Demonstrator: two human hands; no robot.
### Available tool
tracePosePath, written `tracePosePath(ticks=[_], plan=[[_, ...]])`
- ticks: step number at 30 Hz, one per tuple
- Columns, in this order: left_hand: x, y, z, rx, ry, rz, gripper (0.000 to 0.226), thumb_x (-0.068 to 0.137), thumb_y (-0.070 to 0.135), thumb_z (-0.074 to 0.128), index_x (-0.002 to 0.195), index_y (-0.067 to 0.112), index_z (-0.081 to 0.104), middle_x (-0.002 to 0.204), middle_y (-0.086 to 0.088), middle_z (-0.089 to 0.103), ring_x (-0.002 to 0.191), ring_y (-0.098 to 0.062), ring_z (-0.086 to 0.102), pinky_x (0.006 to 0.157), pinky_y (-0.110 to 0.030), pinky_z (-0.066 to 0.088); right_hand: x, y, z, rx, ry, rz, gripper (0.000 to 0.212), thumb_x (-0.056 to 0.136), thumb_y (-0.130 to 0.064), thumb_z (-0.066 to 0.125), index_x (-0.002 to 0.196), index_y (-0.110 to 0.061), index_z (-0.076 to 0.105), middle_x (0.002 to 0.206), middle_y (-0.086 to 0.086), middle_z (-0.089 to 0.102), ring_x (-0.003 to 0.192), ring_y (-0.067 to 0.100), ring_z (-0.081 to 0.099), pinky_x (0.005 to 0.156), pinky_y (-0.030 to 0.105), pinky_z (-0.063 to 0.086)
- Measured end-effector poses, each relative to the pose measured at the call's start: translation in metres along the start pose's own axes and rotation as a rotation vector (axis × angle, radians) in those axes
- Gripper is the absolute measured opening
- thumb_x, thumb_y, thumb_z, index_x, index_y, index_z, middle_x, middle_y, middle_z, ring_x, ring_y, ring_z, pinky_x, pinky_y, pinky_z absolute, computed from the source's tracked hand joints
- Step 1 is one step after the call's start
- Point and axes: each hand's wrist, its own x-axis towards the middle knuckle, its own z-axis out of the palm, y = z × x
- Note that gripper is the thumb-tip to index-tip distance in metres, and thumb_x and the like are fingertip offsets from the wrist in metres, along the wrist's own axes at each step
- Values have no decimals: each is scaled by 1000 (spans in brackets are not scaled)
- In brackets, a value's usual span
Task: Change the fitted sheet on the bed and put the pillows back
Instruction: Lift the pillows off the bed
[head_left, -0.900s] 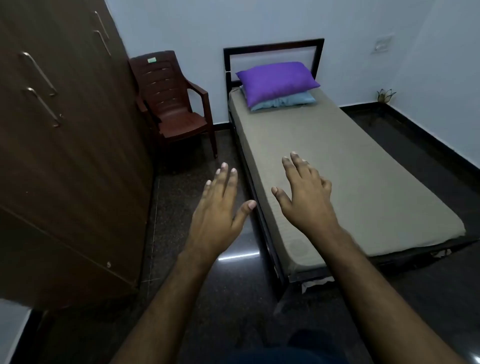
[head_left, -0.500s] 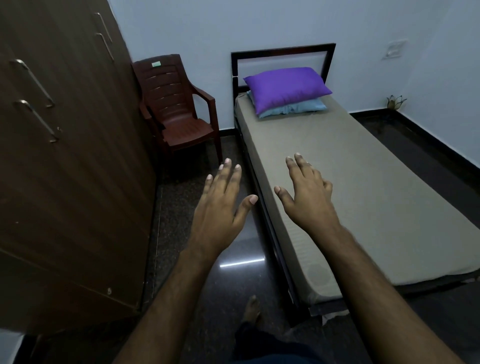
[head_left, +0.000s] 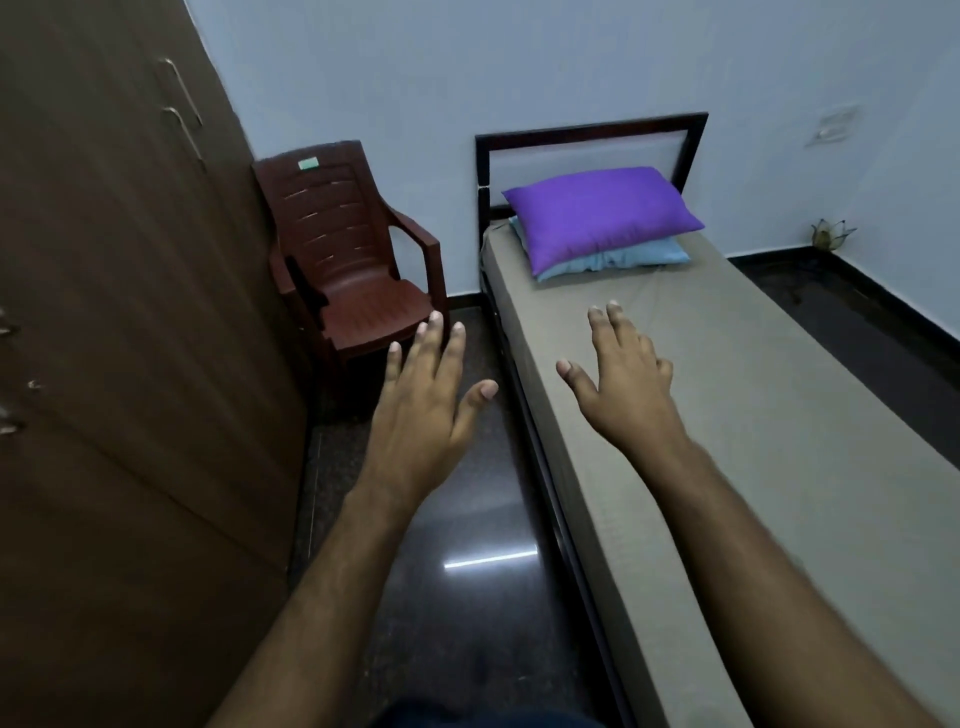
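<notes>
Both my hands are spread and empty. My right hand (head_left: 621, 384) hovers over the bed (head_left: 779, 467), nearer the purple pillow (head_left: 597, 215) lying crosswise at the headboard (head_left: 592, 132), straight ahead; my left hand (head_left: 426, 395) hangs beside the bed.

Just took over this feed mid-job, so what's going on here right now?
A person stands beside the bed, both arms stretched forward with nothing held. The left hand hovers open over the dark floor near the brown chair; the right hand is open above the tan fitted sheet. The purple pillow lies stacked on the blue pillow at the headboard. The sheet is not yet stripped.
</notes>
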Motion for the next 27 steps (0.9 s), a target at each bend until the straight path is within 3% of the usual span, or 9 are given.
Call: tracePosePath(ticks=[4, 10, 20, 27], plan=[[62, -42, 29, -26, -16, -7, 79, 100, 66, 16, 162, 17, 19, 170, -6, 10, 157, -16, 6, 124, -33, -9, 70, 1, 32, -6, -23, 13, 71, 101, -49, 50, 159, -19, 22, 169, 6, 13, 148, 29, 26, 110, 51, 30], [192, -111, 83, -64, 38, 94, 71, 103, 59, 27, 158, 14, 32, 167, -7, 23, 155, -17, 17, 126, -38, 1, 197, -4, 89, -28, -5, 98, 81, 101, -48, 51, 161, -13, 10, 169, 10, 9, 148, 32, 26, 110, 52, 30], [439, -218, 122, -38, -89, 228, 72, 100, 57, 30, 155, 9, 37, 164, -16, 29, 152, -29, 27, 125, -52, 15, 431, -27, 134, 0, 26, 205, 83, 99, -49, 53, 162, -15, 10, 169, 9, 10, 152, 30, 19, 114, 57, 27], [580, -258, 188, -28, -167, 326, 77, 100, 61, 23, 157, 11, 32, 166, -14, 23, 154, -25, 22, 125, -49, 9, 567, 13, 178, 77, 57, 343, 86, 100, -49, 54, 162, -12, 8, 168, 13, 11, 154, 31, 14, 117, 58, 23]])
